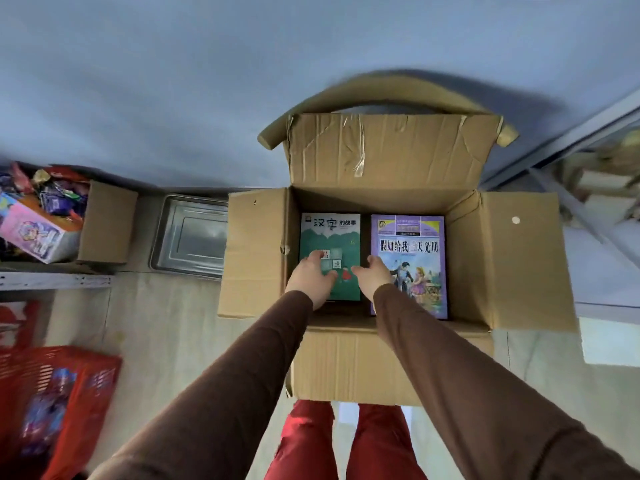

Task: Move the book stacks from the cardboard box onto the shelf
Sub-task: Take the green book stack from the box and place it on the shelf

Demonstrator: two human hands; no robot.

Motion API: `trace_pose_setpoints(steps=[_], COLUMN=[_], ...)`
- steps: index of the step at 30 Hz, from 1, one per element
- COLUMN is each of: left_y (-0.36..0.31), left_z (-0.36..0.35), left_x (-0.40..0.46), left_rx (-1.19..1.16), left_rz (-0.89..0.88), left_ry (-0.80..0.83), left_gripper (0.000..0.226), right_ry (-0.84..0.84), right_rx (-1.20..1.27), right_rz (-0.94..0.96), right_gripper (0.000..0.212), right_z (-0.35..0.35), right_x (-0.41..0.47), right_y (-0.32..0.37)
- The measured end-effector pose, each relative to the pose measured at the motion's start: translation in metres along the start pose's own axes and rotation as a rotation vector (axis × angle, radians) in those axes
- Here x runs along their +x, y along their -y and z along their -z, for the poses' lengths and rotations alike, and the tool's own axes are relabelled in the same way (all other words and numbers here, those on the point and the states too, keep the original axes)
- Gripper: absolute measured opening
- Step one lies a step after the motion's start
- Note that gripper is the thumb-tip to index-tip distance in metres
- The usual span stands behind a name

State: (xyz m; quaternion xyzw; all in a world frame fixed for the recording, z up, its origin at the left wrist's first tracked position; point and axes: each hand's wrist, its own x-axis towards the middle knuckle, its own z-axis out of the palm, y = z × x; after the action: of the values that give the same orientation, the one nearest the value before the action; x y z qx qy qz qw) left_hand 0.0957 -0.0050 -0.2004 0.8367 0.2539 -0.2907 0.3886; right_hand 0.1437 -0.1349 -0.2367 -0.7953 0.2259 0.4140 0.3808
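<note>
Well left of both hands, a steel tray [190,237] is lying beside the open cardboard box [391,362], out of the working path. Inside the box, the left hand [313,278] is reaching with loosely spread fingers over the green-covered stack [330,237], and the right hand [372,275] is hovering with relaxed fingers at the gap beside it, probably to clamp that stack from both sides; neither is gripping yet. Right of the right hand, the purple-covered stack [412,251] is waiting, and the shelf [588,202] is standing further right.
</note>
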Motion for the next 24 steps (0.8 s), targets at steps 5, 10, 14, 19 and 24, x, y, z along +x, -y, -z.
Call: trace_pose_setpoints(steps=[5, 10, 14, 19, 24], left_y=[0.011, 0.021, 0.026, 0.033, 0.034], left_z=[-0.027, -0.043, -0.048, -0.052, -0.051], left_x=[0.038, 0.058, 0.063, 0.067, 0.067], left_rx=[-0.1, -0.109, -0.184, -0.169, -0.176], left_rz=[0.129, 0.191, 0.23, 0.252, 0.253], left_ry=[-0.012, -0.046, -0.05, -0.024, -0.019], left_gripper=[0.063, 0.08, 0.083, 0.089, 0.088], right_ry=[-0.017, -0.05, -0.108, -0.093, -0.013], right_rx=[0.111, 0.199, 0.177, 0.042, 0.269], right_rz=[-0.087, -0.184, -0.212, -0.281, -0.249], right_gripper=[0.067, 0.061, 0.063, 0.064, 0.078], right_z=[-0.027, -0.047, -0.058, -0.051, -0.052], right_x=[0.044, 0.061, 0.068, 0.078, 0.079], right_y=[-0.008, -0.014, -0.014, -0.007, -0.015])
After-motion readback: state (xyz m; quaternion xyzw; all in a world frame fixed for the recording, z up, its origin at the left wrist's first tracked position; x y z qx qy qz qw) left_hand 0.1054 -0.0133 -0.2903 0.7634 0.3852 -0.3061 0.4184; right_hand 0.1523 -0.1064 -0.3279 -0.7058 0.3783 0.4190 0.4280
